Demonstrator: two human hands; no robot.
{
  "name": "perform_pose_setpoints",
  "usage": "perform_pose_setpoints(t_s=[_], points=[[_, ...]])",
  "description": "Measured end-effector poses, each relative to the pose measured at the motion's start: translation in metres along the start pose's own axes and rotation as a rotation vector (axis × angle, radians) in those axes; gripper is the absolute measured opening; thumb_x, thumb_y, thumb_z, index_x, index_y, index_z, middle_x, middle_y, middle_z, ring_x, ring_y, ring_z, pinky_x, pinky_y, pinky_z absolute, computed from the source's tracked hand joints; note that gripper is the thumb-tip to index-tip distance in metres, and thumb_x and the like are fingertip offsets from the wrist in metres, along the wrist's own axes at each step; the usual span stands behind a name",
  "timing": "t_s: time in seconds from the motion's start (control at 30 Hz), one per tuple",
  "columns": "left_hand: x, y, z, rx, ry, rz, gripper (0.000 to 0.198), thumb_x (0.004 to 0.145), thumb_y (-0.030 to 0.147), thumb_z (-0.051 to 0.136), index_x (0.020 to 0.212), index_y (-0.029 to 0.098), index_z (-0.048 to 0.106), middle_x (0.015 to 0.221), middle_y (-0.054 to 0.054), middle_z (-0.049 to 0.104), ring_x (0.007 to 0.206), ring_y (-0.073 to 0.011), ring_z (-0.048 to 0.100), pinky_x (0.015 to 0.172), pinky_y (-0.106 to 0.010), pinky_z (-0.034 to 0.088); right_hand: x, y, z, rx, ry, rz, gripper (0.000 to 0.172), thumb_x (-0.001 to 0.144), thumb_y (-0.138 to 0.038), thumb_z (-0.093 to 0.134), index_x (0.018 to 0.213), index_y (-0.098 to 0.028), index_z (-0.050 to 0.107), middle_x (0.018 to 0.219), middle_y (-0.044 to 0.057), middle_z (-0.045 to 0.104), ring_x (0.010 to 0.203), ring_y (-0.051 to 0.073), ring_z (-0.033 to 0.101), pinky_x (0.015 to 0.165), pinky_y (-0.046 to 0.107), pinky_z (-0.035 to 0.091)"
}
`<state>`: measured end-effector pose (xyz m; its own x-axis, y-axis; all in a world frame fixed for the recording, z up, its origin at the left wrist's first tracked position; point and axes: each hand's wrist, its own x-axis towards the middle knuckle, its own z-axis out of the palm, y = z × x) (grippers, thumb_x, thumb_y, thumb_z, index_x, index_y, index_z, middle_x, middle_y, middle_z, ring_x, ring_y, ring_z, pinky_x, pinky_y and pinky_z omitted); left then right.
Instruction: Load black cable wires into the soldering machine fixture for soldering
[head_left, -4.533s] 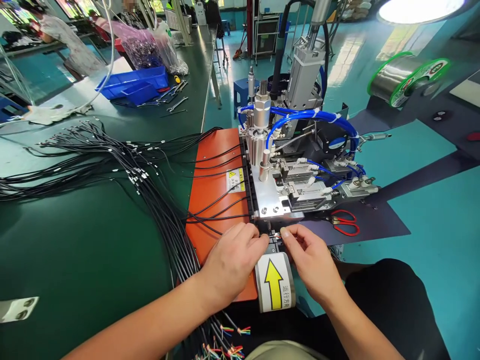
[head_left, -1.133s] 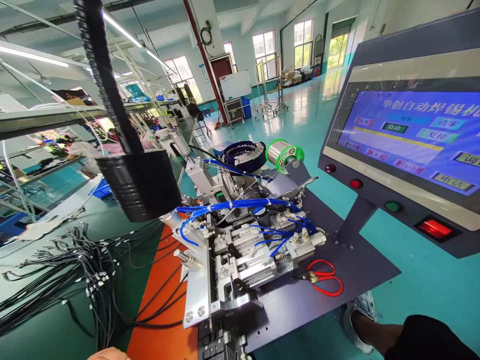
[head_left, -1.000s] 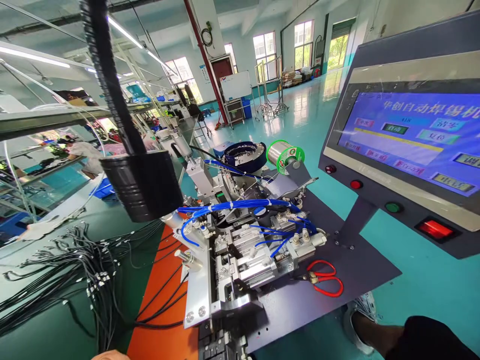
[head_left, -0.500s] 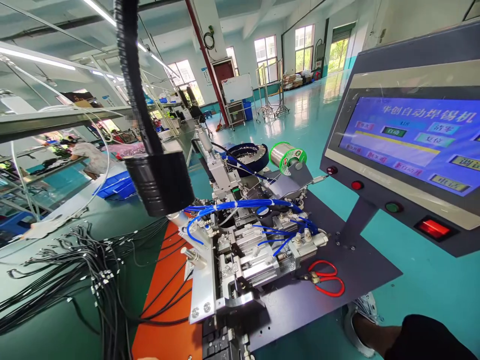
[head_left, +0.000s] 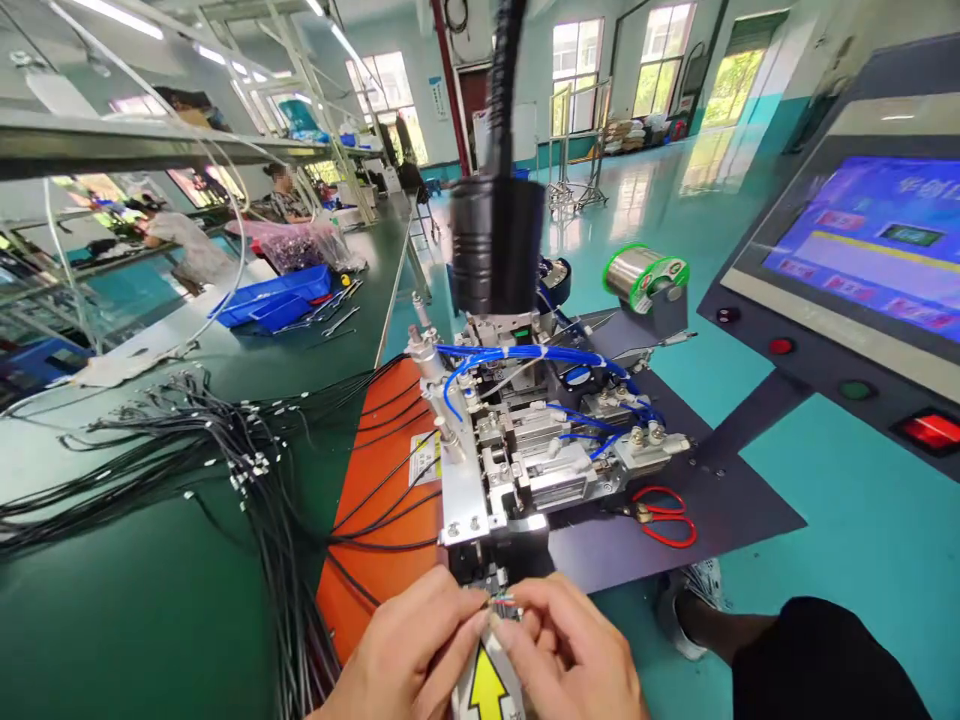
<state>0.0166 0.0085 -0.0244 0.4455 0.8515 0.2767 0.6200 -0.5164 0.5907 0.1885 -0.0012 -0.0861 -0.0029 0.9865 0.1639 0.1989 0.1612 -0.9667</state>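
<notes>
Both my hands meet at the front of a small soldering machine [head_left: 525,450]. My left hand [head_left: 409,650] and my right hand [head_left: 566,650] each pinch the thin coloured wire ends [head_left: 504,600] of a black cable, held just before the machine's feed slot. A white label with a yellow arrow [head_left: 487,688] shows between my hands. Black cables [head_left: 382,500] run over the orange mat [head_left: 382,470] towards my fingers.
A big bundle of black cables [head_left: 187,450] lies on the green bench at left. Red scissors [head_left: 664,515] rest on the dark plate, with a solder spool [head_left: 645,275] behind. At right stands a control panel with a touchscreen [head_left: 877,250]. A black extraction hose [head_left: 496,240] hangs overhead. People work at far benches.
The view has dropped and swung left. My hands, out of sight a moment ago, are back at the machine's front, pinching the wire ends as several seconds earlier.
</notes>
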Motion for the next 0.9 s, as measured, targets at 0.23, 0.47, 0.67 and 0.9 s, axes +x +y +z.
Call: perform_pose_setpoints(t_s=[0.23, 0.47, 0.67, 0.9], points=[[-0.004, -0.004, 0.009, -0.083, 0.069, -0.073, 0.019, 0.098, 0.017, 0.049, 0.098, 0.016, 0.069, 0.075, -0.004, 0.059, 0.067, -0.0129, 0.057, 0.06, -0.021, 0.047, -0.011, -0.001, -0.018, -0.041, 0.055, 0.126, 0.025, 0.087, -0.043, 0.067, 0.102, -0.023, 0.071, 0.076, 0.001, 0.059, 0.057, 0.012, 0.055, 0.05, 0.02, 0.046], [-0.013, -0.009, 0.017, -0.124, 0.067, -0.131, 0.021, 0.099, 0.02, 0.047, 0.094, 0.015, 0.067, 0.077, -0.005, 0.058, 0.068, -0.0151, 0.054, 0.06, -0.025, 0.045, -0.01, -0.008, -0.02, -0.131, -0.001, 0.054, 0.022, 0.09, -0.037, 0.064, 0.107, -0.024, 0.072, 0.082, 0.002, 0.065, 0.065, 0.013, 0.063, 0.06, 0.018, 0.052], [-0.014, -0.008, 0.019, -0.123, 0.055, -0.119, 0.023, 0.1, 0.02, 0.044, 0.094, 0.016, 0.066, 0.079, -0.005, 0.056, 0.069, -0.0156, 0.054, 0.062, -0.027, 0.043, 0.007, -0.019, -0.027, -0.015, -0.138, 0.213, 0.026, 0.091, -0.042, 0.062, 0.1, -0.02, 0.073, 0.091, 0.007, 0.071, 0.081, 0.018, 0.069, 0.067, 0.02, 0.058], [-0.015, -0.009, 0.021, -0.112, 0.061, -0.124, 0.02, 0.099, 0.02, 0.045, 0.092, 0.017, 0.064, 0.079, -0.004, 0.054, 0.067, -0.0147, 0.051, 0.061, -0.027, 0.039, 0.014, -0.029, -0.031, -0.01, -0.153, 0.277, 0.033, 0.09, -0.047, 0.063, 0.104, -0.019, 0.074, 0.08, 0.005, 0.069, 0.076, 0.019, 0.067, 0.063, 0.022, 0.056]])
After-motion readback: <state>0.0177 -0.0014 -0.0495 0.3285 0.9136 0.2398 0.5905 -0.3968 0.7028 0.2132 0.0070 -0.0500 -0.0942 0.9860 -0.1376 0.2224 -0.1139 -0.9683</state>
